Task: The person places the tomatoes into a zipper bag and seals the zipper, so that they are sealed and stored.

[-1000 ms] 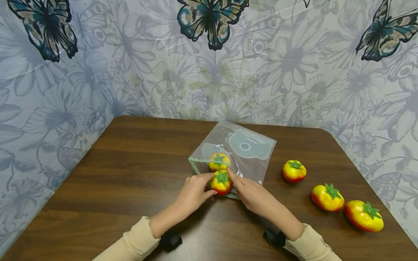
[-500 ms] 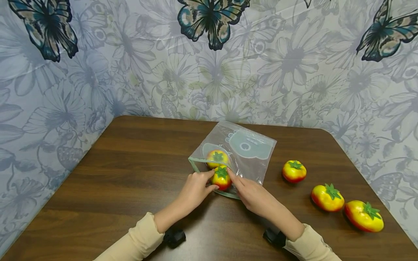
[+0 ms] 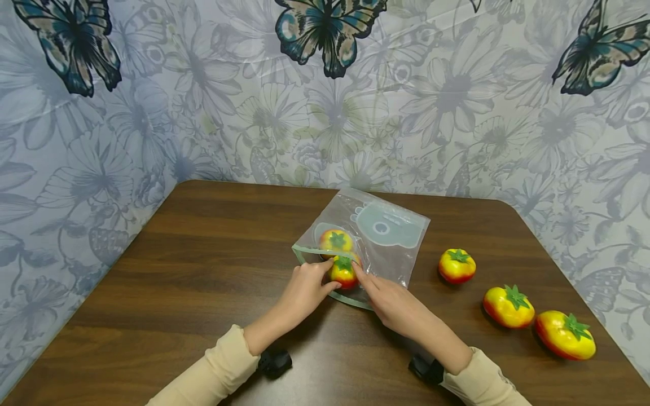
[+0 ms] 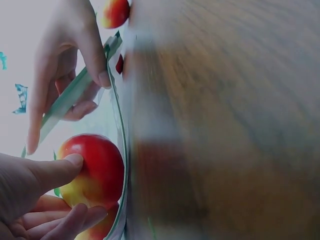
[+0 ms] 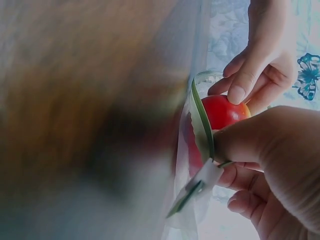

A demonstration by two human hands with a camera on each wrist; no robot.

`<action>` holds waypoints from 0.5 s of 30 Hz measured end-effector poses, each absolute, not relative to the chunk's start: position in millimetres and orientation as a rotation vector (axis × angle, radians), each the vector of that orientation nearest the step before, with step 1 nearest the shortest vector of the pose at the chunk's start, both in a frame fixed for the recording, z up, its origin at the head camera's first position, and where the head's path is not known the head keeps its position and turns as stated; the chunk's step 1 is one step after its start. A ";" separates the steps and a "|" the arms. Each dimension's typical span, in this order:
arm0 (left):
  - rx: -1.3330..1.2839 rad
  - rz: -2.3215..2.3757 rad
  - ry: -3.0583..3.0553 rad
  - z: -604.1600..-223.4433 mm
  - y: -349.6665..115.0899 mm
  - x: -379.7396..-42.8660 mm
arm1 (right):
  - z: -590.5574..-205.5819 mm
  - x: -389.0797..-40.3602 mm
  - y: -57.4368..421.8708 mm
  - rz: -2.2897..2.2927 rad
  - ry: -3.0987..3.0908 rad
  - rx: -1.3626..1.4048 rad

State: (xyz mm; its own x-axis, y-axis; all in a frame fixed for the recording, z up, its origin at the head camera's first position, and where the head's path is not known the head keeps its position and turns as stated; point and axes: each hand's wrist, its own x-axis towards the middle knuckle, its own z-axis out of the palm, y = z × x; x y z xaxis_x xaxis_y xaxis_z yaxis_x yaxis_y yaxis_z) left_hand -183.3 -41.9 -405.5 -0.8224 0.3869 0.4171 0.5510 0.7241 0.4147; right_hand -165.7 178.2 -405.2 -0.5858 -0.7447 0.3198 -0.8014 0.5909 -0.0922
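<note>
A red and yellow tomato [image 3: 343,277] sits in the left hand's [image 3: 303,290] grip, pinched between thumb and fingers at the mouth of a clear plastic bag [image 3: 393,256]. Its green leafy top lies just beyond the fingertips, partly under the bag's green-edged rim. The right hand [image 3: 393,301], just right of that grip, holds the bag's rim between thumb and fingers; its straight index finger reaches close beside the tomato, though whether it touches cannot be told. The bag lies flat beyond both hands, and a second tomato [image 3: 336,240] shows through its film, directly past the gripped one. Well to the right of the grip are three more: a far tomato [image 3: 457,267], a middle tomato [image 3: 509,307] and a near tomato [image 3: 565,335], the last two close together. All rest on a brown wooden table [image 3: 203,242]. Behind the hands, at each wrist, there is a black device [image 3: 274,362] beside a cream sleeve [image 3: 223,361]. Beyond the table, a flowered backdrop [image 3: 213,124] carries dark teal butterflies [image 3: 332,34].
</note>
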 end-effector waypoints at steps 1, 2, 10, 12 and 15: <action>-0.732 -0.768 -2.626 -405.3 -41.7 -184.1 | -405.1 -165.5 178.2 0.332 -2.578 1.274; -0.729 -0.762 -2.623 -404.9 -41.5 -184.7 | -405.1 -165.2 178.2 0.333 -2.581 1.273; -0.709 -0.743 -2.629 -407.2 -41.7 -188.3 | -405.3 -163.9 177.9 0.328 -2.600 1.285; -0.702 -0.742 -2.624 -407.4 -41.7 -189.0 | -404.6 -163.4 177.8 0.331 -2.609 1.282; -0.695 -0.734 -2.621 -407.4 -41.6 -189.8 | -403.7 -162.9 177.7 0.338 -2.622 1.278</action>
State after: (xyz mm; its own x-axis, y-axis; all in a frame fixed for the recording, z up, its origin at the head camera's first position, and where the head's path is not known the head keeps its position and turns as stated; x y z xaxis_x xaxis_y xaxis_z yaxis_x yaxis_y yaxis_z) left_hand -189.8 -41.6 -407.4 -0.8263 0.3636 0.4301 0.5340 0.7484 0.3933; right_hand -162.9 177.7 -403.7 -0.6040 -0.7458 0.2811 -0.7927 0.5986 -0.1150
